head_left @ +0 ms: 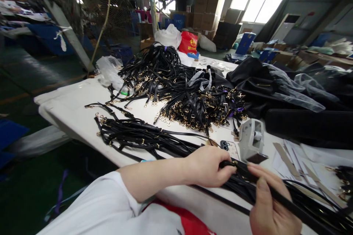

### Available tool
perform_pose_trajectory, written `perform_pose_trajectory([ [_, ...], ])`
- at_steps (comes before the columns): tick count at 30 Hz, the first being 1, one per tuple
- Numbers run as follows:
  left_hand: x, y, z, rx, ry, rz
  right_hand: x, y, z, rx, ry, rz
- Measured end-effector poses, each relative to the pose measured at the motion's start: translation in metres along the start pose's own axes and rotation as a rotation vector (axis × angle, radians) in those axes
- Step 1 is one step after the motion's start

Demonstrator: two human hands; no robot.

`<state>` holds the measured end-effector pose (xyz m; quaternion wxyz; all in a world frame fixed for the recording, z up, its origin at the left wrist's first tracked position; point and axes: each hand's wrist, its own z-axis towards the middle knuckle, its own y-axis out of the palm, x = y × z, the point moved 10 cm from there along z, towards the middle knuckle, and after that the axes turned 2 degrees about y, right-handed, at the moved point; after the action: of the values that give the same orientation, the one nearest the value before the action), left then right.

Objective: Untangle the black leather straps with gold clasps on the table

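Note:
My left hand is closed in a pinch on the end of a black strap that has a small gold buckle. My right hand grips the same strap farther along, fingers wrapped round it. The strap runs down to the right over a bundle of similar black straps at the table's near edge. A long bundle of black straps with gold clasps lies just left of my left hand.
Large heaps of black straps with gold hardware cover the middle of the white table. A grey boxy tool and a phone lie beyond my hands. Black bags pile up at right. Cardboard boxes stand behind.

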<state>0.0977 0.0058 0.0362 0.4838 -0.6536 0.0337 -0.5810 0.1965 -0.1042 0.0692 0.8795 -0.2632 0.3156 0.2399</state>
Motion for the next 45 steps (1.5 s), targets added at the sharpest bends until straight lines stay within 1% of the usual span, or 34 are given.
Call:
perform_pose_trajectory([
  [2, 0.002, -0.003, 0.000, 0.003, 0.028, -0.069, 0.016, -0.012, 0.003, 0.078, 0.162, 0.154],
  [3, 0.003, -0.004, -0.001, 0.008, 0.042, -0.084, 0.027, -0.013, 0.003, 0.079, 0.260, 0.237],
  [5, 0.003, -0.004, -0.002, 0.007, 0.067, -0.073, 0.044, -0.003, 0.000, -0.022, 0.435, 0.390],
  [6, 0.002, -0.002, -0.002, -0.008, 0.075, -0.058, 0.048, 0.004, -0.002, -0.092, 0.476, 0.434],
  [7, 0.001, 0.002, -0.003, -0.025, 0.083, -0.043, 0.049, 0.009, -0.004, -0.147, 0.481, 0.446],
  [9, -0.002, 0.008, -0.005, -0.041, 0.098, -0.027, 0.049, 0.013, -0.006, -0.208, 0.444, 0.401],
  [12, -0.004, 0.008, -0.007, -0.011, 0.132, -0.071, 0.055, 0.014, -0.009, -0.238, 0.407, 0.303],
  [16, -0.003, -0.004, -0.010, 0.072, 0.176, -0.201, 0.069, 0.016, -0.009, -0.298, 0.389, 0.137],
  [19, -0.004, -0.015, -0.011, 0.146, 0.159, -0.281, 0.078, 0.018, -0.006, -0.355, 0.362, 0.045],
  [21, -0.007, -0.019, -0.011, 0.185, 0.134, -0.327, 0.079, 0.018, -0.003, -0.351, 0.337, 0.010],
  [23, -0.009, -0.018, -0.011, 0.195, 0.123, -0.371, 0.078, 0.017, 0.000, -0.341, 0.312, -0.021],
  [28, -0.010, -0.011, -0.010, 0.143, 0.131, -0.427, 0.067, 0.025, -0.001, -0.398, 0.260, -0.011],
  [32, -0.009, -0.009, -0.008, 0.114, 0.126, -0.444, 0.071, 0.024, -0.005, -0.333, 0.336, 0.087],
  [36, -0.010, -0.007, -0.007, 0.099, 0.109, -0.443, 0.070, 0.028, -0.009, -0.309, 0.353, 0.106],
  [38, -0.009, -0.003, -0.008, 0.093, 0.112, -0.456, 0.069, 0.030, -0.010, -0.299, 0.360, 0.101],
  [41, -0.010, 0.009, -0.010, 0.078, 0.113, -0.467, 0.068, 0.030, -0.013, -0.277, 0.394, 0.106],
  [43, -0.011, 0.015, -0.011, 0.093, 0.113, -0.469, 0.070, 0.030, -0.014, -0.271, 0.428, 0.119],
  [45, -0.015, 0.015, -0.012, 0.140, 0.094, -0.485, 0.073, 0.030, -0.015, -0.286, 0.449, 0.132],
])
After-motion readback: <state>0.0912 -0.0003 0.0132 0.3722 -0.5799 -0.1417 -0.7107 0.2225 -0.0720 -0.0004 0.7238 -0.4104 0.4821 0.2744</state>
